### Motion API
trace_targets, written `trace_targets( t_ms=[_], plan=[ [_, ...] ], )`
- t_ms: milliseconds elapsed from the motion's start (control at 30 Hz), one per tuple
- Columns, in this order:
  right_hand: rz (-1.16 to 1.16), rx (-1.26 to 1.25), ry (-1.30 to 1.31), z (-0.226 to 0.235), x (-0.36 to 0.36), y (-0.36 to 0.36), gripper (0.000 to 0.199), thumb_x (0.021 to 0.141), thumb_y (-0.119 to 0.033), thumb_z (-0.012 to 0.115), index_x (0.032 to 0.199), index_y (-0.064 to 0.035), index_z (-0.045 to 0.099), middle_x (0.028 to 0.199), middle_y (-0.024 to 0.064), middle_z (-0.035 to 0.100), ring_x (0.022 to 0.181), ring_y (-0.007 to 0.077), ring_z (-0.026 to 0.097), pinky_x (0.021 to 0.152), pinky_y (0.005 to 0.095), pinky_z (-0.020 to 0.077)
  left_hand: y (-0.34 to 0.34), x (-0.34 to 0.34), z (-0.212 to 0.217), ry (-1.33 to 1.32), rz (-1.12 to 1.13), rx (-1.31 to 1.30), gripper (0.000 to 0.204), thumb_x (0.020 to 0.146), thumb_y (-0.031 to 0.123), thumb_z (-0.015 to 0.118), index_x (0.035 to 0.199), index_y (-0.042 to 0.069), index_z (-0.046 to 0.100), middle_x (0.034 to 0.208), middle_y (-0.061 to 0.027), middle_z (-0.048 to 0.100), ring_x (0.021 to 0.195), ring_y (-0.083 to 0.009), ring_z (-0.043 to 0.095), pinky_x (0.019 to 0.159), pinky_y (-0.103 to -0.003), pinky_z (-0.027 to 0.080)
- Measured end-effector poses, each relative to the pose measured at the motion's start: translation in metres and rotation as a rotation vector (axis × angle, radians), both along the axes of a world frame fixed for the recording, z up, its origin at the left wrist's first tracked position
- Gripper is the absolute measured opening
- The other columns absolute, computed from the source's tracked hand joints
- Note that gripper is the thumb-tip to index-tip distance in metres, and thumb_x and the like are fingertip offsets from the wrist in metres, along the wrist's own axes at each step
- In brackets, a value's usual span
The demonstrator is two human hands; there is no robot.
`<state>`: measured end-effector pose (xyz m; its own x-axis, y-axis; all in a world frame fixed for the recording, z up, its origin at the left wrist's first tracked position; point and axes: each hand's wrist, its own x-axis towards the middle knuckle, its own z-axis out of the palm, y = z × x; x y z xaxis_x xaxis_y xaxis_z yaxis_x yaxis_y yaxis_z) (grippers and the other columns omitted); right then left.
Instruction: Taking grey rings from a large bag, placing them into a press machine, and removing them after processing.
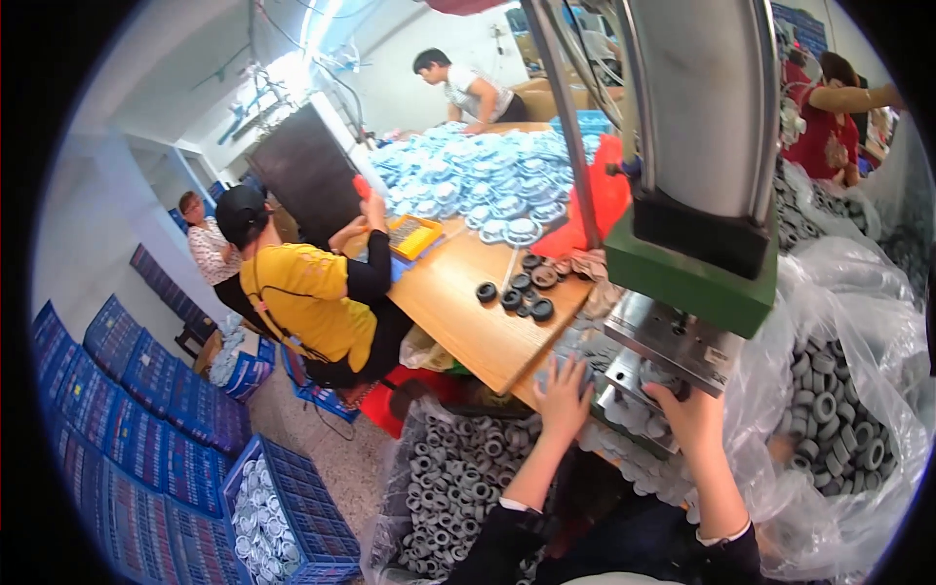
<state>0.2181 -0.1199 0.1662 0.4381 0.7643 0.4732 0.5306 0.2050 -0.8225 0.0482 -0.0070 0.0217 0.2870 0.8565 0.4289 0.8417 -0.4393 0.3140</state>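
One left hand (563, 405), bare, with its grip spread: fingers extended side by side, tips up against flat grey pieces (588, 343) at the worktop's near corner; cannot tell whether it presses on any. Right hand (698, 421) bare as well, thumb reaching in toward the press (673, 343), other fingers mostly hidden behind its steel plate; cannot tell if that grip pinches anything. More grey pieces (636, 417) sit between the hands, below the plate, some at the thumb.

Above the right hand: green block (687, 278) topped by a thick silver cylinder (704, 107).

Beyond the left hand, on the wooden worktop (453, 302): a loose cluster of dark rings (517, 298). Past them, an orange-red bag (602, 195) and a broad heap of pale blue parts (468, 175).

Left, below the worktop: clear-lined bin of grey rings (448, 487). Right of the press: clear plastic bag (848, 283) showing similar rings inside.

Across the worktop's left side, a seated co-worker (307, 302) in yellow shirt and black cap, one hand raised with a red object (362, 186), yellow tray (417, 236) in front. Farther off, a person in a white top (478, 96) leans over the heap. Far left, stacked blue crates (146, 380).
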Motion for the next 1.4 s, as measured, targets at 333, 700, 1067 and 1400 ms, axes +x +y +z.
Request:
trace_targets(
  t_ms=[333,700,1067,1400],
  plan=[
    [-0.082,-0.021,-0.005,-0.028,0.018,-0.062,0.053,0.068,-0.008,0.077,0.115,0.0032,0.055,0.114,0.0172,0.06,0.106,0.0262,0.058,0.091,0.0353,0.0446,0.003,-0.004,-0.004,-0.006,0.027,0.034,0.04,0.085,0.033,0.059,0.123,0.019,0.056,0.135,-0.0021,0.048,0.129,-0.0287,0.038,0.094,-0.061,0.028],
    [-0.541,-0.715,-0.408,-0.1,0.181,-0.17,0.053,0.065,-0.001,0.069,0.114,0.0001,0.05,0.127,0.0174,0.045,0.11,0.0384,0.046,0.094,0.0418,0.0381,0.003,-0.003,-0.006,-0.027,0.012,0.033,0.039,0.086,0.033,0.058,0.123,0.018,0.056,0.135,-0.0016,0.048,0.13,-0.0291,0.036,0.095,-0.062,0.026],
    [-0.557,-0.663,-0.387,-0.097,0.184,-0.159,0.036,0.057,-0.004,0.075,0.084,0.0053,0.052,0.108,0.0188,0.044,0.1,0.0383,0.045,0.084,0.0414,0.041,-0.045,0.038,0.086,-0.656,-0.356,0.341,0.035,0.081,0.013,0.059,0.113,0.0,0.055,0.117,-0.0147,0.058,0.112,-0.0357,0.052,0.094,-0.044,0.037],
    [-0.35,-0.261,0.175,-0.074,0.164,-0.174,0.042,0.063,0.006,0.068,0.103,0.0016,0.054,0.112,0.0119,0.053,0.1,0.0235,0.056,0.083,0.032,0.0452,-0.047,0.101,0.129,-0.883,-0.423,-0.047,0.028,0.069,0.01,0.072,0.092,-0.002,0.061,0.088,-0.0121,0.066,0.078,-0.0173,0.062,0.068,-0.03,0.047]
  ],
)
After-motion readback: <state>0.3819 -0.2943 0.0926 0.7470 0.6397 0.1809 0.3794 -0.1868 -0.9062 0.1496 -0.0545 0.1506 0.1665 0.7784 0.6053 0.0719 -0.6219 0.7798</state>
